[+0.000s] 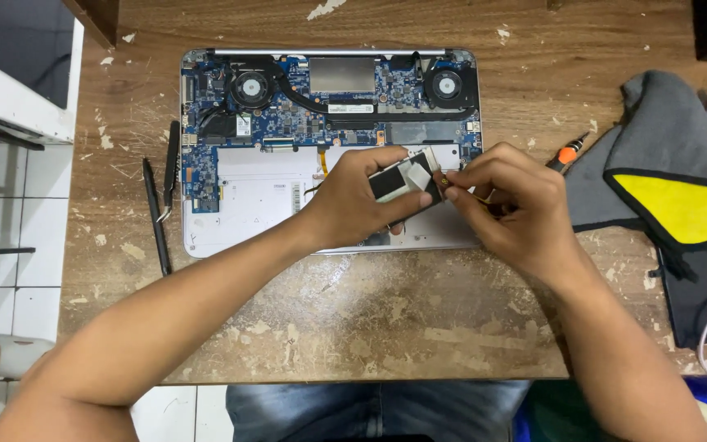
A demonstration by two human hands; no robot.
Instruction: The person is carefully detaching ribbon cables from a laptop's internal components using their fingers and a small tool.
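A flat black drive module (407, 182) is gripped by the left hand (353, 200) above the opened laptop (239, 205), long axis toward the right hand (505, 200), which is pinched at its end.

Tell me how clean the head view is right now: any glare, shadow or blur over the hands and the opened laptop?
Head view: even overhead light, sharp on the opened laptop and wooden table; soft shadows under the left hand and right hand; mild sheen on the drive's silver label; the screwdriver is mostly hidden; frame edges bend slightly.
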